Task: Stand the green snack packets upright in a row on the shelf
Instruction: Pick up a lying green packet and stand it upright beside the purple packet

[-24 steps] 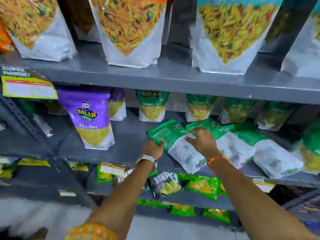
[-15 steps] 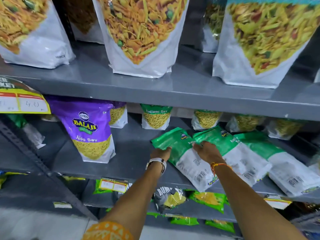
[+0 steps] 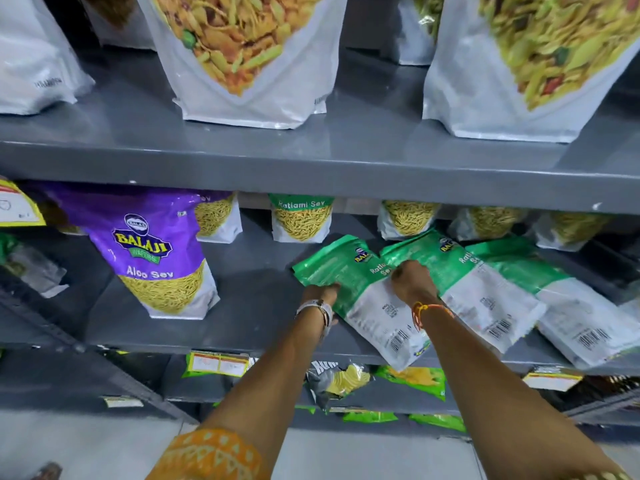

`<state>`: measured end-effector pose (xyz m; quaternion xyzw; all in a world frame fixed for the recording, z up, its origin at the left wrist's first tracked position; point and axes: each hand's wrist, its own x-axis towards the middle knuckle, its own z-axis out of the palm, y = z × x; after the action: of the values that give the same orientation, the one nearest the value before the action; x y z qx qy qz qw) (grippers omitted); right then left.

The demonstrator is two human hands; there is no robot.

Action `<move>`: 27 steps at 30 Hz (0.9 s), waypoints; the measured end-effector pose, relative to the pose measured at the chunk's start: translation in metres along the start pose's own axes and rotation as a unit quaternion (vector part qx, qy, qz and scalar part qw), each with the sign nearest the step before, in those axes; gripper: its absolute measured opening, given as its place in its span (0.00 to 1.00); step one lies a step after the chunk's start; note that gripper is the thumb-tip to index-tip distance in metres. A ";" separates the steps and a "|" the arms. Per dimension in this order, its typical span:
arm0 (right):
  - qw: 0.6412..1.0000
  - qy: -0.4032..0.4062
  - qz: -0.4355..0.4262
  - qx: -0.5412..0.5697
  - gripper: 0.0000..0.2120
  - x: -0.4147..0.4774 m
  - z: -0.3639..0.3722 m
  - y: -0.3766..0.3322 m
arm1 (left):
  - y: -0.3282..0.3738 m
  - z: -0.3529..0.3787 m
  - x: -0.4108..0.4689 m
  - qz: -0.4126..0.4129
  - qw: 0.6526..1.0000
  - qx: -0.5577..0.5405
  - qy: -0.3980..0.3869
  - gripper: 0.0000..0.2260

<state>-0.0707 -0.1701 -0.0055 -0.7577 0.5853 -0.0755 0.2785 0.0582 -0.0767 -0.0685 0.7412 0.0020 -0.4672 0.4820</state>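
Three green and white snack packets lie flat, overlapping, on the grey middle shelf (image 3: 242,320). My left hand (image 3: 320,294) grips the left edge of the leftmost flat packet (image 3: 367,299). My right hand (image 3: 410,284) holds the same packet at its right edge, where it meets the second flat packet (image 3: 460,282). The third flat packet (image 3: 568,306) lies further right, untouched. Behind them several green packets stand upright at the back of the shelf, one (image 3: 300,220) directly behind my left hand.
A purple Aloo Sev bag (image 3: 152,251) stands upright to the left. The upper shelf (image 3: 311,174) hangs low over the packets and carries large white bags (image 3: 249,60). Below, a lower shelf holds small green packets (image 3: 412,377) and price tags.
The view has come closer to the shelf. Both hands have stayed on the leftmost flat packet, with the fingers now curled tighter on its edges.
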 end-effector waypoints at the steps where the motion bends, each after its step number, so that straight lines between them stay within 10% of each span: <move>1: 1.000 0.000 -0.001 0.021 0.13 0.001 0.000 0.001 | -0.003 0.000 0.001 0.005 1.000 -0.021 0.003 0.25; 16: 0.909 -0.070 -0.049 0.407 0.14 -0.033 0.007 -0.040 | 0.027 -0.099 -0.061 0.393 0.906 -0.018 0.156 0.14; 27: 0.905 -0.028 -0.102 0.412 0.21 -0.041 0.033 -0.048 | 0.055 -0.128 -0.072 0.477 0.878 0.026 0.019 0.17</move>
<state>-0.0278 -0.1127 0.0000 -0.6330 0.4136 -0.3161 0.5729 0.1309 0.0180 0.0334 0.6736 -0.3548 -0.1666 0.6266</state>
